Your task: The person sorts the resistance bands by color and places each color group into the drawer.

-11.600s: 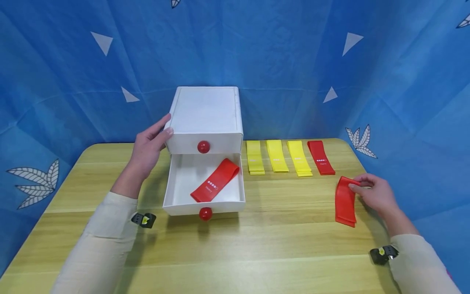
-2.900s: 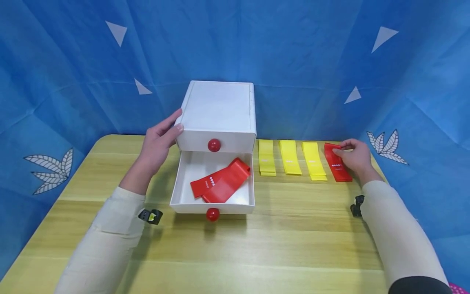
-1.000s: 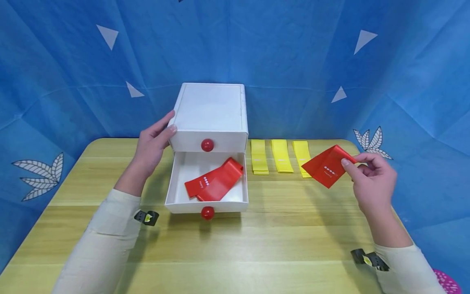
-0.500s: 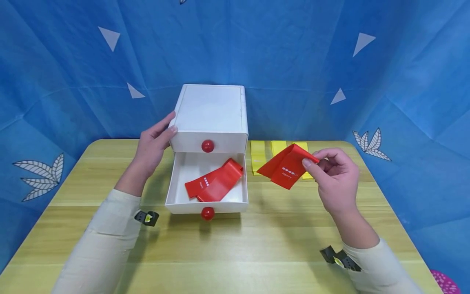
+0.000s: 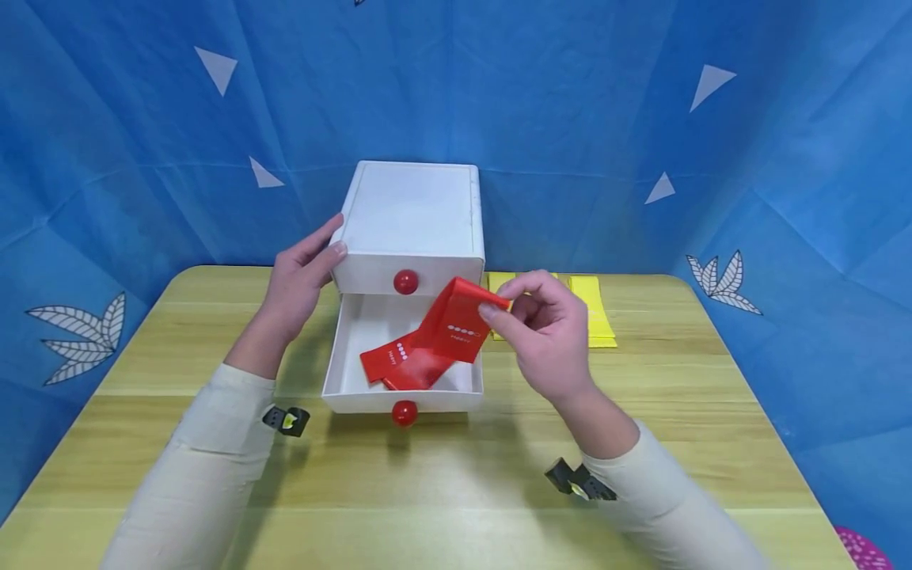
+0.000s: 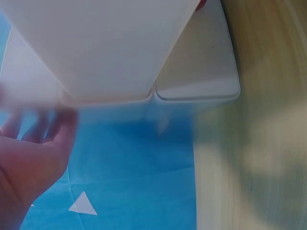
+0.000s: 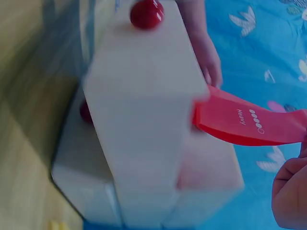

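A folded red exercise band (image 5: 463, 321) marked "Heavy" is pinched between thumb and fingers of my right hand (image 5: 545, 336), hanging over the right side of the pulled-out lower drawer (image 5: 442, 402). Inside that drawer lie two more red bands, one (image 5: 381, 362) overlapping the other (image 5: 420, 372). My left hand (image 5: 295, 285) rests against the left side of the white drawer unit (image 5: 413, 206), fingers fairly straight and thumb near the front corner. The right wrist view also shows the held band (image 7: 249, 117) stretching from the fingers toward the drawer.
Folded yellow bands (image 5: 591, 305) lie on the wooden table (image 5: 670, 443) right of the unit, partly hidden behind my right hand. The upper drawer is closed, with a red knob (image 5: 406, 282); another red knob (image 5: 404, 413) is on the lower one. A blue curtain (image 5: 570, 119) hangs behind.
A second red band has come into the drawer since the oldest frame. My right hand has picked up the last red band from the table and carried it left over the drawer. Left hand stays put.
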Available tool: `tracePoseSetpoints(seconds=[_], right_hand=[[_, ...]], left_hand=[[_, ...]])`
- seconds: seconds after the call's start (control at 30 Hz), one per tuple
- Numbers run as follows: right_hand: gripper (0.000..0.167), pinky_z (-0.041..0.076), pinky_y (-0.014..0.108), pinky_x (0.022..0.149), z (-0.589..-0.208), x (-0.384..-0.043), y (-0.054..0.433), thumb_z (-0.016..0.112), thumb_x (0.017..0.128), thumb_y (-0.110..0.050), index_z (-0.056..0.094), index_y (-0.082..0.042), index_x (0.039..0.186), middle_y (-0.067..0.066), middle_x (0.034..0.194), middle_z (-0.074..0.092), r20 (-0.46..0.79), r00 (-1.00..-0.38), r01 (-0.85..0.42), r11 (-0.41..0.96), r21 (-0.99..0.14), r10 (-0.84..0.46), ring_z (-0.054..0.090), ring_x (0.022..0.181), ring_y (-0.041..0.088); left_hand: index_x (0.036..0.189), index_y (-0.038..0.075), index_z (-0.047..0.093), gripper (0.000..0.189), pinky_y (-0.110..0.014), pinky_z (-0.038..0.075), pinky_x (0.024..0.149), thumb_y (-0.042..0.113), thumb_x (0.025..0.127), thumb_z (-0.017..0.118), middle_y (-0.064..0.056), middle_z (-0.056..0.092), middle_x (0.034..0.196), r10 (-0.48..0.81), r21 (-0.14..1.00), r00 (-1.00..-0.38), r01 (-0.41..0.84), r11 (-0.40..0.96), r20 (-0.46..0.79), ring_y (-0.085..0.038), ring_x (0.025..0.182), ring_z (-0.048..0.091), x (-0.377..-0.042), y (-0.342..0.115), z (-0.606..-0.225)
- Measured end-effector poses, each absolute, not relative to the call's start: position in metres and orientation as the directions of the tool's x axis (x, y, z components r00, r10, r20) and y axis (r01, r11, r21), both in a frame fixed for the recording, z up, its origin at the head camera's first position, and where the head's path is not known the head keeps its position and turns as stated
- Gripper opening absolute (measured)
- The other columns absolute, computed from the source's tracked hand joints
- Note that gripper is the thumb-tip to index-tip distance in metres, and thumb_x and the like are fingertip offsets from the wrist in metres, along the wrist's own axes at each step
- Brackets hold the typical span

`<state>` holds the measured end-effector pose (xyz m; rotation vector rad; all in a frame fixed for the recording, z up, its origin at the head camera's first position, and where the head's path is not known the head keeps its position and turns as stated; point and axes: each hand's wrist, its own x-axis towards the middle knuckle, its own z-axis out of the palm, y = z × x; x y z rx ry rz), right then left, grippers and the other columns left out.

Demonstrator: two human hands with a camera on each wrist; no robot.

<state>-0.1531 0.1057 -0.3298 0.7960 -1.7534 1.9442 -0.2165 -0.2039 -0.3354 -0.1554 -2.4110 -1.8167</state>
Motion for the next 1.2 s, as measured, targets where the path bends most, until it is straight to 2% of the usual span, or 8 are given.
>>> tracePoseSetpoints(seconds=[0.2,0.4,0.5,0.63,0.73,0.87,1.0,1.2], right_hand=[[0.013,0.046,0.026,0.051,-0.345,-0.149,0.062,0.073,0.084,-0.001,0.065,-0.001,0.095,0.009,0.083,0.063,0.572,-0.808,-0.554,-0.147,-0.819,-0.143,0.048,0.058,0.024],[0.014,0.046,0.026,0.053,-0.353,-0.140,0.025,0.073,0.086,-0.007,0.064,-0.003,0.096,0.007,0.088,0.062,0.510,-0.847,-0.481,-0.190,-0.856,-0.149,0.049,0.060,0.032],[0.013,0.047,0.027,0.053,-0.357,-0.138,0.013,0.073,0.088,-0.007,0.064,-0.005,0.096,0.008,0.082,0.061,0.470,-0.867,-0.440,-0.192,-0.877,-0.163,0.050,0.059,0.032],[0.013,0.048,0.028,0.052,-0.361,-0.139,0.006,0.075,0.088,-0.009,0.064,-0.009,0.094,0.006,0.079,0.061,0.386,-0.907,-0.373,-0.105,-0.922,-0.167,0.052,0.056,0.026],[0.014,0.047,0.028,0.051,-0.362,-0.142,0.007,0.078,0.087,-0.012,0.064,-0.010,0.093,0.003,0.086,0.063,0.342,-0.926,-0.342,-0.023,-0.939,-0.160,0.051,0.054,0.024],[0.017,0.044,0.028,0.049,-0.360,-0.148,0.013,0.079,0.086,-0.010,0.064,-0.010,0.093,0.002,0.090,0.062,0.317,-0.935,-0.328,0.047,-0.944,-0.159,0.049,0.054,0.024],[0.019,0.045,0.028,0.052,-0.359,-0.151,0.020,0.080,0.084,-0.009,0.068,-0.011,0.098,0.000,0.089,0.062,0.314,-0.936,-0.334,0.119,-0.935,-0.156,0.053,0.062,0.022],[0.019,0.051,0.033,0.046,-0.359,-0.153,0.032,0.080,0.086,-0.014,0.072,-0.015,0.103,-0.002,0.087,0.063,0.270,-0.941,-0.315,0.229,-0.921,-0.205,0.063,0.053,0.026]], left_hand=[[0.154,0.036,0.040,0.054,-0.051,0.041,0.106,0.041,0.102,0.055,0.007,0.035,0.158,0.009,0.949,-0.988,0.149,0.277,0.152,-0.024,0.141,0.037,-0.216,-0.205,-0.334],[0.154,0.036,0.039,0.056,-0.051,0.041,0.106,0.041,0.101,0.057,0.006,0.037,0.157,0.012,0.949,-0.987,0.159,0.271,0.161,-0.024,0.140,0.038,-0.216,-0.205,-0.334],[0.154,0.036,0.040,0.056,-0.051,0.041,0.106,0.042,0.101,0.057,0.006,0.038,0.157,0.014,0.948,-0.986,0.166,0.272,0.168,-0.025,0.139,0.039,-0.217,-0.204,-0.335],[0.154,0.037,0.040,0.056,-0.052,0.040,0.106,0.043,0.101,0.057,0.006,0.037,0.157,0.013,0.950,-0.987,0.161,0.267,0.163,-0.025,0.139,0.039,-0.217,-0.205,-0.336],[0.154,0.036,0.040,0.055,-0.052,0.040,0.107,0.042,0.101,0.056,0.006,0.037,0.157,0.011,0.952,-0.987,0.155,0.263,0.158,-0.025,0.140,0.038,-0.216,-0.205,-0.336],[0.154,0.036,0.040,0.055,-0.052,0.040,0.107,0.041,0.102,0.055,0.006,0.035,0.158,0.010,0.950,-0.987,0.154,0.272,0.158,-0.025,0.141,0.037,-0.216,-0.204,-0.335],[0.154,0.036,0.039,0.054,-0.051,0.040,0.106,0.041,0.102,0.055,0.006,0.034,0.158,0.010,0.948,-0.988,0.151,0.279,0.154,-0.024,0.141,0.036,-0.215,-0.204,-0.335],[0.154,0.035,0.040,0.053,-0.050,0.040,0.106,0.040,0.103,0.054,0.007,0.035,0.158,0.012,0.951,-0.987,0.156,0.268,0.159,-0.024,0.141,0.036,-0.216,-0.204,-0.336]])
